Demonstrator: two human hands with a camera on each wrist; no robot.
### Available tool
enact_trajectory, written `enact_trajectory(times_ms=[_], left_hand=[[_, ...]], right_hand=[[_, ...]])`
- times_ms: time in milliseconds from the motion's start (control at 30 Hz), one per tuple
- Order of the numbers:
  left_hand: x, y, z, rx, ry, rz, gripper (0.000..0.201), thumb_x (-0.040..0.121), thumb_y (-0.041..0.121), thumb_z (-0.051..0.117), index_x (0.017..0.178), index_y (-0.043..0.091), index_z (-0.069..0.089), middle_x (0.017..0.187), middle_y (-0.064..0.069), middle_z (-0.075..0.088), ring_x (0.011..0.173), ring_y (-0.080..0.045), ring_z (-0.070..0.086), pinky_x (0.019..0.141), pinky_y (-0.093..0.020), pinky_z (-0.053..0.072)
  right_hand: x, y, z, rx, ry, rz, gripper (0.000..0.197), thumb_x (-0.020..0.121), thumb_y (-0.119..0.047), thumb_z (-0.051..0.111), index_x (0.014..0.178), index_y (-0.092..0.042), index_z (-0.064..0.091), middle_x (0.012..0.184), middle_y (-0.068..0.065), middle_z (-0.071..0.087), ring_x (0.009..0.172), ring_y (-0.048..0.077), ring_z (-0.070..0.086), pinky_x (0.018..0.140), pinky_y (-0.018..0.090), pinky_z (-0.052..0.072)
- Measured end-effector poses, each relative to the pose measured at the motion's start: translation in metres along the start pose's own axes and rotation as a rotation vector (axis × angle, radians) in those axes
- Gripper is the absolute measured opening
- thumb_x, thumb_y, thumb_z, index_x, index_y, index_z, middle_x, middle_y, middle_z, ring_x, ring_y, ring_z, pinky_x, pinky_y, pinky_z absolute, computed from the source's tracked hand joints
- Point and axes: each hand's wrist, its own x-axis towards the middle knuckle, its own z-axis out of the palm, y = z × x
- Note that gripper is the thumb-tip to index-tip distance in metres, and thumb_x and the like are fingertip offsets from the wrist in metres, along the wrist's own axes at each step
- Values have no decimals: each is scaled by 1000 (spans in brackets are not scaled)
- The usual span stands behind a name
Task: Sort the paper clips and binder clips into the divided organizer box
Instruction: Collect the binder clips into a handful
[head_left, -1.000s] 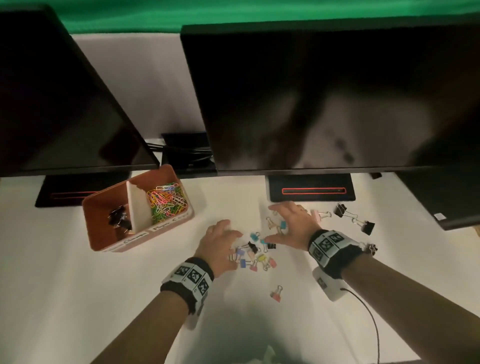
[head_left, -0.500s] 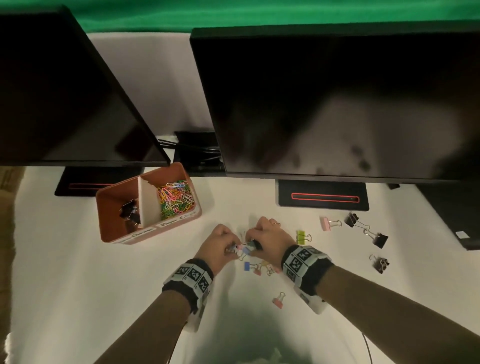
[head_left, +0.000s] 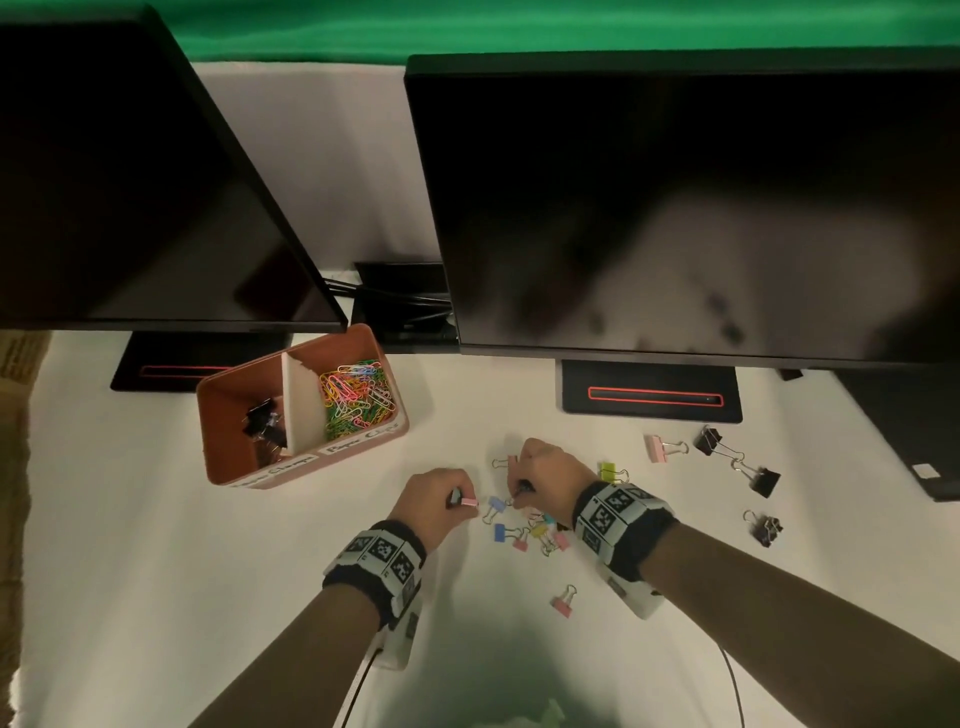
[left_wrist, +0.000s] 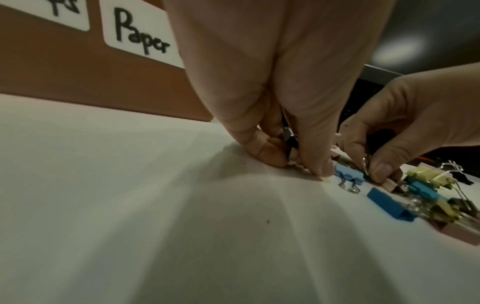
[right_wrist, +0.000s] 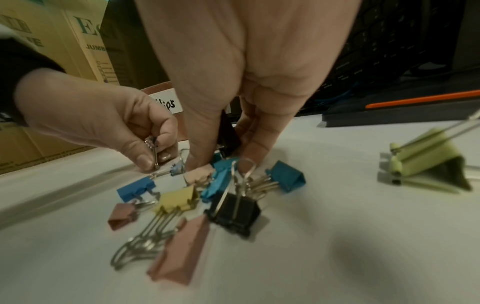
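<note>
The brown divided organizer box (head_left: 228, 467) stands at the left; black binder clips (head_left: 265, 423) lie in its left compartment and coloured paper clips (head_left: 356, 395) in its right one. A pile of small coloured binder clips (head_left: 532, 532) lies between my hands. My left hand (head_left: 460, 501) pinches a pink binder clip (head_left: 469, 502) by its wire handle (right_wrist: 153, 152) at the pile's left edge. My right hand (head_left: 519, 491) curls round a black binder clip (right_wrist: 228, 133), its fingertips (right_wrist: 249, 160) down on the pile's wire handles. My left hand (left_wrist: 293, 158) shows its fingertips touching the table.
Two dark monitors on black stands (head_left: 649, 395) overhang the back of the white table. Loose clips lie around: a pink one (head_left: 563, 603) in front, a yellow one (head_left: 613, 474), a pink one (head_left: 660, 448) and black ones (head_left: 763, 480) to the right. A cardboard box (right_wrist: 39, 123) stands beyond the table's left edge.
A second ago both hands lay spread over the pile. They drew together, curled and pinched clips; since half a second ago they have parted slightly.
</note>
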Motion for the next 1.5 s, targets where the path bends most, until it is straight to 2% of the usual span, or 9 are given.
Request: enact_trajectory(times_ms=[367,567,733,800,900,1067,1233,1400,1500], left_hand=[[-33,6,-71,-135,62,5,22,73,18,76,68,28,57,61,13,52,54,-2,43,56,-15,34],[-68,-20,-171,-31,358,-135,20,71,23,78,72,24,58,63,12,54,57,-10,48,51,-19,36],[-64,-62,-214,-250,447,-317,16,82,26,68,84,13,60,81,-6,65,75,-19,63,71,-33,53],[-63,-72,-219,-446,416,-362,25,92,34,51,98,11,59,96,-13,67,85,-23,65,80,-36,55],[-66,-70,-222,-515,445,-357,37,95,45,37,103,14,56,93,-4,65,90,-20,62,81,-32,52],[-73,-44,-211,-414,477,-127,33,96,40,39,109,17,60,99,4,65,93,-11,63,79,-27,52],[-60,-2,-161,-244,339,88,17,92,31,50,101,23,63,97,9,65,91,-3,60,78,-20,49],[-32,34,-86,-145,160,173,24,85,22,63,108,27,59,111,7,57,98,-10,58,78,-19,48],[-16,45,-44,31,32,147,53,76,27,72,123,31,49,135,2,37,124,-17,41,102,-26,39]], right_hand=[[7,-31,-12,-13,-63,-147,14,85,-23,62,90,-10,67,99,8,61,94,23,56,82,33,47],[32,-126,-46,42,104,-396,13,84,-23,64,93,-13,65,100,2,59,87,11,49,83,28,45],[82,-216,-52,100,222,-427,13,85,-23,63,93,-13,63,102,4,60,96,17,53,84,21,36],[100,-238,-47,137,239,-396,22,85,-26,63,104,-16,60,109,6,59,104,23,53,94,31,41],[110,-248,-39,141,215,-357,44,84,-31,63,124,-19,50,124,6,54,116,25,51,104,44,39],[79,-205,-35,196,261,-369,35,87,-33,60,120,-24,51,127,2,51,110,16,54,94,32,48],[21,-111,-32,163,375,-287,24,89,-32,57,112,-24,59,111,-4,58,94,1,49,86,20,44],[-34,-7,-29,91,404,55,37,84,-41,61,119,-29,52,118,-4,50,107,12,48,93,28,43],[-55,44,-25,-11,353,348,64,74,-58,63,128,-32,40,130,3,42,119,23,43,97,41,44]])
